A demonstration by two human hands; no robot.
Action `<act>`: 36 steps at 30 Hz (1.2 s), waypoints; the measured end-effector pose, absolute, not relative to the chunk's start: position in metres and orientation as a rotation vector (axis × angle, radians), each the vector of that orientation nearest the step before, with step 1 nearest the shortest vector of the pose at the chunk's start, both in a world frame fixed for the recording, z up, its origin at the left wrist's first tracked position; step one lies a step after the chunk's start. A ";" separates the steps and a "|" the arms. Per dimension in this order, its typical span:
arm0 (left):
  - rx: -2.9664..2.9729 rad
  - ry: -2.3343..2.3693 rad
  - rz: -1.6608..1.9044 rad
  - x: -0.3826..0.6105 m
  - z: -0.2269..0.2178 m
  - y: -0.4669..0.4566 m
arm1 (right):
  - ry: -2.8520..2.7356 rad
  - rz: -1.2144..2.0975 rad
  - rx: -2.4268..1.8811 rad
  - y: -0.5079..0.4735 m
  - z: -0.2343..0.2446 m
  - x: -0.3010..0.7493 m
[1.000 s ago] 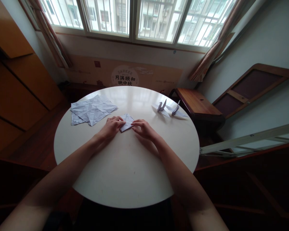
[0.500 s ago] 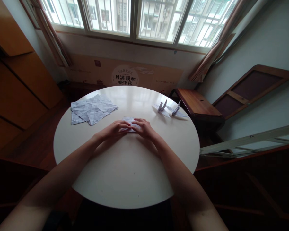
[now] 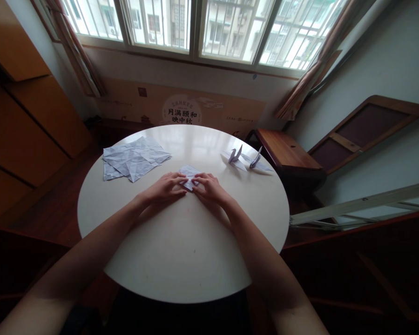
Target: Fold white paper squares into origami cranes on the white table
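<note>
A small piece of folded paper [image 3: 189, 172], whitish and creased, lies on the white round table [image 3: 181, 242]. One of its corners points toward me and another away. My left hand [image 3: 166, 187] grips its left edge with curled fingers, the thumb low near the front corner. On the opposite edge my right hand [image 3: 208, 186] pinches the paper between thumb and fingers. Parts of both side edges are hidden under my fingertips.
Several creased paper sheets [image 3: 136, 158] lie in a loose pile at the table's far left. Two folded paper cranes, a nearer one [image 3: 234, 157] and another [image 3: 256, 160], stand at the far right. Beyond the table's right rim is a wooden side table [image 3: 286, 149].
The folded paper has turned from lying square to me to lying cornerwise. More of it shows between my hands, whose fingers have shifted slightly apart.
</note>
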State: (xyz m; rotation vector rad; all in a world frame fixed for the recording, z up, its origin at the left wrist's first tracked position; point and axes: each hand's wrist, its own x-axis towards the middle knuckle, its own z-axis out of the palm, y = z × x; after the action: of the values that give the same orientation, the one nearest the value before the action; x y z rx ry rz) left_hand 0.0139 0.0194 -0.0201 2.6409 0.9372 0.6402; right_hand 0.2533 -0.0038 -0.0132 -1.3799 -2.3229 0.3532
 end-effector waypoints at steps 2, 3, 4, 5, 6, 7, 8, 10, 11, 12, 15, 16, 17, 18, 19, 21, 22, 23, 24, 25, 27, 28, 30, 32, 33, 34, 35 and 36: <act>2.639 0.940 0.637 0.013 -0.023 0.021 | -2.330 0.357 -1.378 -0.004 -0.013 0.254; 2.640 0.943 0.635 0.013 -0.024 0.022 | -2.330 0.359 -1.378 -0.004 -0.012 0.254; 2.643 0.944 0.632 0.013 -0.024 0.022 | -2.331 0.361 -1.377 -0.005 -0.012 0.254; 2.646 0.945 0.628 0.013 -0.024 0.022 | -2.330 0.363 -1.375 -0.005 -0.012 0.254; 2.649 0.948 0.620 0.013 -0.024 0.022 | -2.330 0.365 -1.373 -0.005 -0.011 0.254; 2.652 0.952 0.609 0.013 -0.023 0.022 | -2.330 0.367 -1.371 -0.005 -0.011 0.253; 2.653 0.957 0.597 0.013 -0.023 0.021 | -2.332 0.369 -1.372 -0.005 -0.011 0.253; 2.656 0.964 0.576 0.013 -0.021 0.021 | -2.334 0.374 -1.381 -0.005 -0.010 0.253; 2.657 0.965 0.569 0.013 -0.021 0.021 | -2.335 0.377 -1.387 -0.005 -0.010 0.252; 2.658 0.962 0.564 0.013 -0.021 0.021 | -2.336 0.378 -1.391 -0.005 -0.010 0.252; 2.662 0.955 0.562 0.013 -0.021 0.021 | -2.337 0.380 -1.394 -0.006 -0.009 0.252; 2.663 0.955 0.561 0.013 -0.021 0.021 | -2.338 0.380 -1.395 -0.006 -0.008 0.252; 2.664 0.956 0.558 0.013 -0.021 0.021 | -2.338 0.380 -1.398 -0.006 -0.008 0.252; 2.666 0.958 0.553 0.013 -0.021 0.021 | -2.336 0.380 -1.400 -0.006 -0.008 0.252; 2.667 0.959 0.548 0.013 -0.021 0.021 | -2.336 0.381 -1.401 -0.006 -0.008 0.252; 2.672 0.960 0.538 0.013 -0.021 0.022 | -2.336 0.381 -1.400 -0.006 -0.008 0.252; 2.674 0.959 0.535 0.013 -0.021 0.022 | -2.338 0.381 -1.402 -0.006 -0.008 0.252; 2.674 0.958 0.533 0.013 -0.021 0.022 | -2.340 0.381 -1.403 -0.006 -0.008 0.252; 2.674 0.957 0.534 0.013 -0.022 0.022 | -2.343 0.381 -1.406 -0.006 -0.008 0.252; 2.673 0.958 0.538 0.013 -0.022 0.022 | -2.345 0.380 -1.408 -0.006 -0.008 0.252; 2.670 0.957 0.551 0.013 -0.022 0.022 | -2.344 0.380 -1.407 -0.007 -0.007 0.252; 2.668 0.957 0.557 0.013 -0.022 0.021 | -2.343 0.382 -1.404 -0.007 -0.007 0.252; 2.664 0.958 0.563 0.013 -0.021 0.021 | -2.342 0.387 -1.396 -0.007 -0.007 0.252; 2.658 0.962 0.561 0.013 -0.020 0.020 | -2.343 0.384 -1.393 -0.007 -0.008 0.252; 2.655 0.964 0.561 0.014 -0.020 0.020 | -2.345 0.381 -1.393 -0.006 -0.008 0.253; 2.654 0.962 0.561 0.014 -0.020 0.020 | -2.348 0.377 -1.394 -0.006 -0.009 0.253; 2.653 0.960 0.561 0.014 -0.020 0.020 | -2.349 0.374 -1.394 -0.006 -0.009 0.253; 2.653 0.958 0.561 0.014 -0.020 0.021 | -2.350 0.372 -1.392 -0.006 -0.010 0.253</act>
State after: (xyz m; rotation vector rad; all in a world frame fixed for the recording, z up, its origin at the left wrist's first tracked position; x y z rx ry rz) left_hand 0.0136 0.0206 -0.0205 2.6531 0.9576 0.5608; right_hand 0.2531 -0.0056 -0.0098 -1.3916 -2.3503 0.3722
